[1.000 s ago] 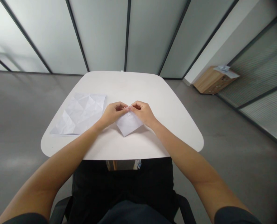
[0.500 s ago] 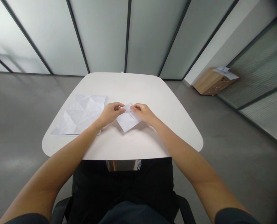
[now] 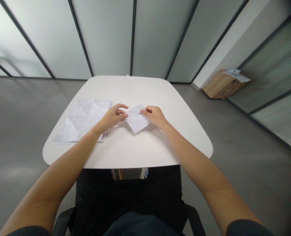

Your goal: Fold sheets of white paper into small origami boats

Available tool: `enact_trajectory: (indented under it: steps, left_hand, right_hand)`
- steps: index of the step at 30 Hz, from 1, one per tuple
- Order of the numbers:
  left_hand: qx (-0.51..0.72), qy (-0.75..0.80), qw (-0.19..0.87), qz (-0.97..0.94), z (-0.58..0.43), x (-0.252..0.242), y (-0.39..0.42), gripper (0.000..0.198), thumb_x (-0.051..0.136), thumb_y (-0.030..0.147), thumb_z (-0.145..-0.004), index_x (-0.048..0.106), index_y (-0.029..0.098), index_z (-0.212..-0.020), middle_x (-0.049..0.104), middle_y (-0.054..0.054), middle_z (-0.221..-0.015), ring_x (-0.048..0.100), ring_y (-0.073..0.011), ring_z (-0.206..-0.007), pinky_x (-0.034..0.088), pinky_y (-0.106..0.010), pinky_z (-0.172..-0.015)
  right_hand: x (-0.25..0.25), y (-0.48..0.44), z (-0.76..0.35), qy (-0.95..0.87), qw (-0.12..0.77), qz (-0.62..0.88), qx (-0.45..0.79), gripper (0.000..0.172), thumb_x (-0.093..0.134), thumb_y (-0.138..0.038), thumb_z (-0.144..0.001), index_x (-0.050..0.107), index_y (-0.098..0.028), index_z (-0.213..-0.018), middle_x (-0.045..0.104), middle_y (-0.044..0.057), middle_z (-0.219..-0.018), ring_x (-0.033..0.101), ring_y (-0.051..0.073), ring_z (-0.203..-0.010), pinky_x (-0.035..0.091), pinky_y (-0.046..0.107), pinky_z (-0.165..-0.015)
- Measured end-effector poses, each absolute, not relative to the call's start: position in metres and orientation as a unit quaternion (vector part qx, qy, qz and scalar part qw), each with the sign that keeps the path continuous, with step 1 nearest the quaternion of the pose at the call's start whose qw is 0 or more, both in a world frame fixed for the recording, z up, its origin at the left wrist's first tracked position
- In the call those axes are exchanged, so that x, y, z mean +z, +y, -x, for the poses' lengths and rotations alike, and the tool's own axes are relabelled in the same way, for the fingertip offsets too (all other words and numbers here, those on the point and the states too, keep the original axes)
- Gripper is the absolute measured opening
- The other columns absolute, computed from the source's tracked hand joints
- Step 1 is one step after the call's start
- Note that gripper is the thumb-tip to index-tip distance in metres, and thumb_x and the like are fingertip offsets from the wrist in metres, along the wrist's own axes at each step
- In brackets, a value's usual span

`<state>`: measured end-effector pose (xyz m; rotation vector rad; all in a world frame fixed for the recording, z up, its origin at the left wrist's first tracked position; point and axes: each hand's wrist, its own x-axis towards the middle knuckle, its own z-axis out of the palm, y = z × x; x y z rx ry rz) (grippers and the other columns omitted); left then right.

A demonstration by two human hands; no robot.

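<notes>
A small folded piece of white paper point(image 3: 136, 119) lies on the white table point(image 3: 135, 90), its corners pointing at an angle. My right hand point(image 3: 154, 116) pinches its right side between thumb and fingers. My left hand point(image 3: 113, 117) sits just left of it, fingers apart and almost at the paper's left edge, holding nothing. To the left lies a larger white sheet point(image 3: 82, 121), covered in crease lines. The heel of my left hand is over its right edge, which hides a small part of it.
The rounded table edge runs close in front of me, with a grey floor beyond it. A low wooden cabinet point(image 3: 221, 84) with loose papers on top stands far right by the frosted glass walls. Black chair arms show below.
My left hand has let go of the folded paper and moved left, its fingers opening. The paper has opened out a little and shifted slightly, still pinched by my right hand.
</notes>
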<state>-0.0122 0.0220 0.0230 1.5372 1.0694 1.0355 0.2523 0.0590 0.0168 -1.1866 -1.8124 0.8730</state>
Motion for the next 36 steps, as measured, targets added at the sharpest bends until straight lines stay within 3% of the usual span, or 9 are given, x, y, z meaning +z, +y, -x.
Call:
enact_trajectory:
  steps: [6, 10, 15, 18, 22, 29, 36]
  left_hand:
    - [0.403, 0.508, 0.387, -0.656, 0.018, 0.009, 0.031, 0.041, 0.075, 0.038, -0.081, 0.07, 0.022, -0.119, 0.077, -0.005, -0.094, 0.07, -0.0166, -0.075, 0.052, -0.026, -0.065]
    - [0.357, 0.557, 0.256, -0.705, 0.025, 0.004, 0.036, 0.029, 0.07, 0.035, -0.082, 0.076, 0.023, -0.108, 0.079, -0.005, -0.097, 0.071, -0.0196, -0.078, 0.052, -0.029, -0.068]
    - [0.313, 0.548, 0.171, -0.757, 0.029, -0.001, 0.038, 0.021, 0.068, 0.034, -0.083, 0.077, 0.024, -0.099, 0.079, -0.006, -0.1, 0.072, -0.0232, -0.084, 0.053, -0.033, -0.077]
    - [0.3, 0.522, 0.141, -0.785, 0.03, 0.001, 0.037, 0.021, 0.069, 0.033, -0.083, 0.076, 0.023, -0.1, 0.076, -0.008, -0.104, 0.07, -0.0245, -0.089, 0.053, -0.034, -0.081]
    - [0.288, 0.472, 0.178, -0.814, 0.031, 0.006, 0.037, 0.019, 0.063, 0.025, -0.085, 0.073, 0.024, -0.101, 0.075, -0.005, -0.098, 0.069, -0.0214, -0.085, 0.052, -0.033, -0.079]
    - [0.27, 0.442, 0.196, -0.832, 0.035, 0.009, 0.039, 0.016, 0.061, 0.021, -0.082, 0.075, 0.024, -0.089, 0.073, -0.004, -0.093, 0.068, -0.0191, -0.081, 0.052, -0.031, -0.079]
    - [0.252, 0.433, 0.226, -0.836, 0.04, 0.019, 0.036, 0.024, 0.061, 0.014, -0.077, 0.08, 0.025, -0.087, 0.078, -0.004, -0.095, 0.071, -0.0191, -0.083, 0.055, -0.032, -0.086]
  right_hand:
    - [0.012, 0.063, -0.258, -0.71, 0.376, 0.469, 0.368, 0.041, 0.067, -0.056, -0.09, 0.078, -0.02, -0.108, 0.074, 0.004, -0.087, 0.062, 0.017, -0.073, 0.048, 0.027, -0.059]
    - [0.014, 0.061, -0.262, -0.707, 0.347, 0.457, 0.414, 0.045, 0.078, -0.037, -0.083, 0.074, -0.02, -0.124, 0.078, 0.008, -0.109, 0.068, 0.017, -0.075, 0.056, 0.029, -0.064]
    - [0.01, 0.061, -0.262, -0.791, 0.264, 0.458, 0.307, 0.031, 0.08, -0.017, -0.078, 0.078, -0.021, -0.108, 0.079, 0.005, -0.107, 0.071, 0.016, -0.084, 0.054, 0.03, -0.082]
    - [0.009, 0.059, -0.26, -0.822, 0.255, 0.451, 0.235, 0.022, 0.08, -0.014, -0.079, 0.078, -0.019, -0.101, 0.075, 0.007, -0.106, 0.069, 0.018, -0.087, 0.052, 0.031, -0.084]
    - [0.011, 0.057, -0.259, -0.863, 0.228, 0.415, 0.177, 0.01, 0.075, -0.014, -0.085, 0.077, -0.018, -0.094, 0.071, 0.005, -0.091, 0.063, 0.019, -0.083, 0.046, 0.031, -0.081]
    - [0.016, 0.052, -0.262, -0.883, 0.21, 0.388, 0.161, 0.017, 0.065, -0.011, -0.09, 0.076, -0.021, -0.099, 0.071, 0.004, -0.091, 0.062, 0.017, -0.08, 0.043, 0.029, -0.077]
    - [0.019, 0.046, -0.267, -0.917, 0.174, 0.347, 0.096, 0.025, 0.059, -0.008, -0.093, 0.078, -0.021, -0.102, 0.075, 0.008, -0.1, 0.067, 0.021, -0.092, 0.048, 0.033, -0.086]
